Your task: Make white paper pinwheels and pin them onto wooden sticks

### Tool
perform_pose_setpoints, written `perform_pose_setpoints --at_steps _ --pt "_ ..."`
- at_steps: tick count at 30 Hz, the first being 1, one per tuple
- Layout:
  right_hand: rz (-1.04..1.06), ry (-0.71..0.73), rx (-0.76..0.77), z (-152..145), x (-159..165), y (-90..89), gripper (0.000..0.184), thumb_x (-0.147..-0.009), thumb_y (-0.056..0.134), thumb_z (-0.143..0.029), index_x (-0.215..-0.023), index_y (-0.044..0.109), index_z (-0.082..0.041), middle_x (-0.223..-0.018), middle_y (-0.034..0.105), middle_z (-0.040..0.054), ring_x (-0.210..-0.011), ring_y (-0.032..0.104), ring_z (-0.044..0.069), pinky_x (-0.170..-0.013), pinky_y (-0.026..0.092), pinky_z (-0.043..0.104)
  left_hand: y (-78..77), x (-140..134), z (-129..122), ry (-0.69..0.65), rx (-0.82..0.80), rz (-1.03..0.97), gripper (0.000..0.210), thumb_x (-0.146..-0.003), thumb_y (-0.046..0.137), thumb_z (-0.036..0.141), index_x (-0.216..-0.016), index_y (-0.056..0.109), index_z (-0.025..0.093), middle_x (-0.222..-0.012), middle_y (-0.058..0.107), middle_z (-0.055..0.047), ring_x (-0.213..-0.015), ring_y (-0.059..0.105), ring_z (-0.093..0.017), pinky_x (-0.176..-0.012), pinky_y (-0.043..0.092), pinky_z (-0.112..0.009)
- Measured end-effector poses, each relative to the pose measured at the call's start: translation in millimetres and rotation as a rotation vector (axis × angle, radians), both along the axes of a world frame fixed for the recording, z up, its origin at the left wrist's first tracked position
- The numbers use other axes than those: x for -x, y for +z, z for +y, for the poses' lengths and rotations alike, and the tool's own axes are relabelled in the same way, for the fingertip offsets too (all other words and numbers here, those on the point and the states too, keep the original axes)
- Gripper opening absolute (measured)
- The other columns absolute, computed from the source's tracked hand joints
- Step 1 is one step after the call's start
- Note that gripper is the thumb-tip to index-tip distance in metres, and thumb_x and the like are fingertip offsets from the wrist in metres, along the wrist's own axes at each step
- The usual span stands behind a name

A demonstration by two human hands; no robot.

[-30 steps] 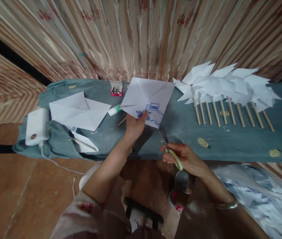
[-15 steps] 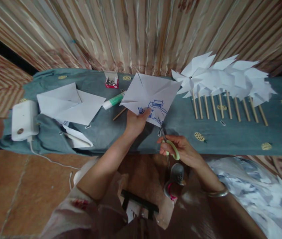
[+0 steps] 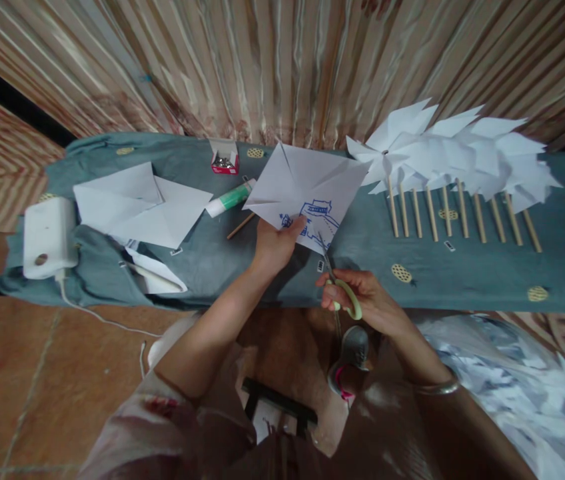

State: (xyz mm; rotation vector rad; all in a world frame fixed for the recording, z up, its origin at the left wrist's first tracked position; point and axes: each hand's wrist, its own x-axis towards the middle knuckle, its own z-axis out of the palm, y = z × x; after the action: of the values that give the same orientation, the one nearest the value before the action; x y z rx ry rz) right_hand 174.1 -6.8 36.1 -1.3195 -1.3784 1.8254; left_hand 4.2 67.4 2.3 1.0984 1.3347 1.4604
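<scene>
My left hand [image 3: 276, 243] pinches the lower edge of a square white sheet of paper [image 3: 312, 170], thumb on top. Blue drawn lines cover the sheet's near corner, and creases or slits run in from its other corners. In my right hand [image 3: 357, 293] is a pair of scissors [image 3: 347, 299] with pale green handles. Their blades point away from me and meet the paper's near corner. Left of the sheet lie a green and white glue stick [image 3: 230, 199] and a thin wooden stick [image 3: 240, 225], partly hidden under the paper.
Several white paper pinwheels [image 3: 442, 153] on wooden sticks overlap at the right of the cloth-covered table [image 3: 282, 293]. A small red box [image 3: 225, 160] holds metal bits. More folded paper [image 3: 127, 200] and a white corded device [image 3: 50, 239] lie left. A plastic bag [image 3: 507, 373] stands below right.
The view has shifted slightly. My hands hold the paper and scissors in nearly the same place, with the blades still at the near corner.
</scene>
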Motion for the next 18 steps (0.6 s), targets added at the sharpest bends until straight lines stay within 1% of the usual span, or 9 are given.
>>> perform_pose_setpoints --at_steps 6,10,14,18 --pt "0.012 0.001 0.010 -0.5 -2.0 -1.9 0.044 -0.069 0.073 -0.062 -0.071 0.066 -0.019 -0.061 0.061 -0.0004 -0.055 0.055 0.011 -0.049 0.044 0.022 -1.4 -0.3 -0.2 0.008 0.001 -0.005 0.019 -0.069 0.071 0.020 -0.086 0.065 0.016 -0.093 0.073 -0.007 -0.089 0.068 -0.023 -0.085 0.054 -0.035" --pt "0.010 -0.002 0.005 -0.4 -1.4 -1.2 0.045 -0.067 0.074 -0.063 -0.069 0.065 -0.019 -0.058 0.058 -0.0017 -0.051 0.052 0.010 -0.047 0.044 0.022 -3.2 0.0 0.3 0.009 0.009 -0.028 0.023 -0.068 0.072 0.021 -0.089 0.065 0.016 -0.094 0.073 -0.007 -0.089 0.069 -0.024 -0.085 0.054 -0.036" --pt "-0.007 -0.023 0.018 -0.7 -0.2 -0.2 0.044 -0.064 0.076 -0.061 -0.073 0.065 -0.019 -0.055 0.056 -0.0034 -0.049 0.050 0.009 -0.047 0.043 0.022 -1.8 0.7 -1.0 0.002 0.011 -0.020 0.018 -0.068 0.072 0.023 -0.084 0.065 0.017 -0.094 0.073 -0.007 -0.093 0.068 -0.024 -0.087 0.053 -0.035" --pt "-0.023 -0.044 0.034 -0.9 0.4 0.4 0.043 -0.061 0.080 -0.057 -0.073 0.067 -0.018 -0.054 0.057 -0.0036 -0.049 0.050 0.009 -0.046 0.042 0.021 0.4 1.5 -2.1 -0.002 0.004 -0.002 0.020 -0.068 0.072 0.025 -0.084 0.064 0.017 -0.092 0.073 -0.007 -0.090 0.068 -0.024 -0.085 0.054 -0.036"
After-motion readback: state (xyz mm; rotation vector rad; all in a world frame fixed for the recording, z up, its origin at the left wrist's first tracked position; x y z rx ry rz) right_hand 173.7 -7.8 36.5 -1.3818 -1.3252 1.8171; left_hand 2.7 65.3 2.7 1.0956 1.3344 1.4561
